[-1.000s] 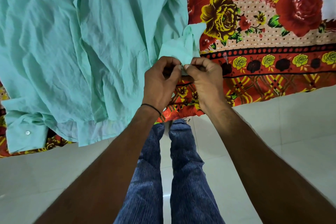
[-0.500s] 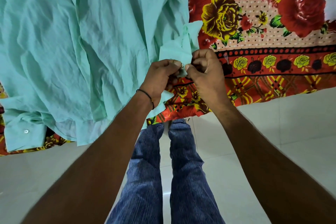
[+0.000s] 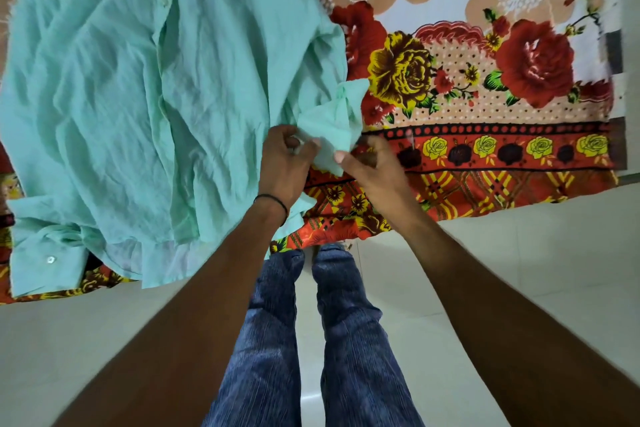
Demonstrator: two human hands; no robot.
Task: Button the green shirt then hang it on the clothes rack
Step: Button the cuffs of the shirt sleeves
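While the green shirt (image 3: 138,97) lies spread on the floral bedsheet (image 3: 485,156) at ten o'clock, your left hand (image 3: 282,166) grips its sleeve cuff (image 3: 329,135). Your right hand (image 3: 370,170) pinches the same cuff from three o'clock.

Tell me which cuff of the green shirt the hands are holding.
The light green fabric cuff at centre, pinched by left hand and right hand; the lower-left cuff lies untouched, button showing.
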